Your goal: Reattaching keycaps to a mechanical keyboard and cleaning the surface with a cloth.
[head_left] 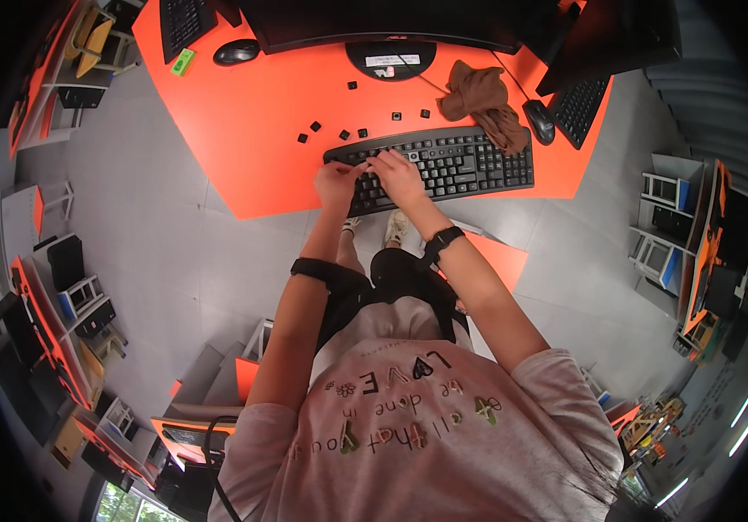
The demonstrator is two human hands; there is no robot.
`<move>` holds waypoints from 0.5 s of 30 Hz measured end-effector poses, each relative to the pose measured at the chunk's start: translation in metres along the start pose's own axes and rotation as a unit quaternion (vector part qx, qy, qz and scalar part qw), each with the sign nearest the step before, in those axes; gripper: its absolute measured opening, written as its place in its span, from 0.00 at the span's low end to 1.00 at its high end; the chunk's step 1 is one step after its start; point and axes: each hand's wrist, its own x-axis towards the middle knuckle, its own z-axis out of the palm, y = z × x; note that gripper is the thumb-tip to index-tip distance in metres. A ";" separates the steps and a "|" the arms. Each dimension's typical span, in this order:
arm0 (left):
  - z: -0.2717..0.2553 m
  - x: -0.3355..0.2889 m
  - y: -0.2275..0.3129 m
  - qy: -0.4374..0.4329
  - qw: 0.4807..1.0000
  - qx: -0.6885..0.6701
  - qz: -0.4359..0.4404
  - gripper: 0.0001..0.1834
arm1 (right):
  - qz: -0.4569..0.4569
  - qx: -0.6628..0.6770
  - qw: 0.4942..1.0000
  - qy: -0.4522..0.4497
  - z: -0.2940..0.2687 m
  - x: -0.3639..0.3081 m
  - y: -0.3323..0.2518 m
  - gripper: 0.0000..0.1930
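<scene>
Hands (337, 184) at black keyboard (452, 169), white label (392, 61) on monitor stand (427, 60), lettered shirt (444, 444)

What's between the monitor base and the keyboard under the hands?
Head view: several loose black keycaps on the orange desk. Off to the right, a thin cable runs toward a brown cloth that partly covers the keyboard.

The orange desk (243, 165) supports a black monitor (383, 24) on a rounded base (374, 70). Left of the base: a left mouse (237, 52), a small green block (183, 62) and a left side keyboard (186, 24). Right of the base: a crumpled brown cloth (476, 94), a right mouse (539, 122) and a right side keyboard (580, 109).
</scene>
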 end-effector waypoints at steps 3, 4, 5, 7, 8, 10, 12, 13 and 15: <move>0.000 0.000 -0.004 -0.002 1.000 -0.006 0.008 0.18 | 0.007 0.001 1.000 -0.003 0.000 0.001 0.000 0.06; 0.000 0.000 -0.006 -0.003 1.000 -0.009 0.018 0.18 | 0.017 0.019 0.999 0.024 0.001 0.001 -0.001 0.06; 0.000 -0.001 -0.010 -0.001 1.000 -0.010 0.015 0.18 | 0.027 0.037 0.998 0.051 0.001 0.001 -0.001 0.07; -0.003 0.000 -0.021 0.008 0.997 -0.082 -0.005 0.19 | 0.045 0.066 0.994 0.070 0.001 0.002 -0.002 0.07; -0.006 0.003 -0.027 0.011 0.996 -0.083 -0.009 0.19 | 0.068 0.083 0.992 0.073 0.001 0.003 -0.002 0.07; -0.011 0.002 -0.039 -0.025 0.987 -0.142 -0.071 0.19 | 0.124 0.116 0.983 0.070 0.001 0.000 -0.004 0.07; -0.010 0.002 -0.041 -0.023 0.985 -0.159 -0.065 0.19 | 0.102 0.106 0.987 0.058 0.001 0.002 -0.004 0.07; -0.010 0.001 -0.039 -0.022 0.983 -0.173 -0.052 0.18 | 0.085 0.097 0.990 0.057 0.001 0.003 -0.003 0.07; -0.010 0.000 -0.035 -0.017 0.983 -0.175 -0.044 0.17 | 0.064 0.077 0.994 0.050 0.002 0.004 -0.002 0.07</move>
